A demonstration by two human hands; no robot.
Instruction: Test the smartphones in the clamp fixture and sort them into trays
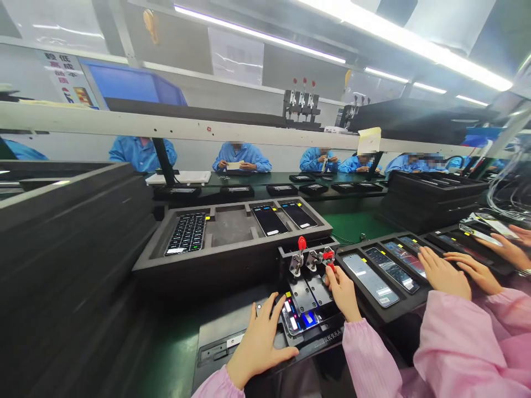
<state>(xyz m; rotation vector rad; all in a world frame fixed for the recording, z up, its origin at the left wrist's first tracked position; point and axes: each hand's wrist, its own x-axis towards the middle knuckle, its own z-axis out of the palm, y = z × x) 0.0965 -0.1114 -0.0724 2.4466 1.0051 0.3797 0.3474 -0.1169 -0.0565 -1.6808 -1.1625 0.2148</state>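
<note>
In front of me sits a black test fixture [319, 329] with several toggle clamps. A phone [292, 322] with a lit screen lies in it, partly under a metal pressure plate [302, 296]; a blue glow [309, 318] shows beside it. My left hand [259, 338] is spread, its fingertips at the phone's left edge and its thumb along the fixture's front. My right hand [343, 293] pinches the red handle [330, 266] of the rightmost clamp. The leftmost clamp's red handle [302, 243] points upright.
A grey foam tray [143, 260] behind the fixture holds phones [269, 220] and a bare recess. To the right, a co-worker's hands [446, 271] hover over another tray [384, 315] of phones. Foam trays [74, 276] are stacked at left. People in blue sit across the bench.
</note>
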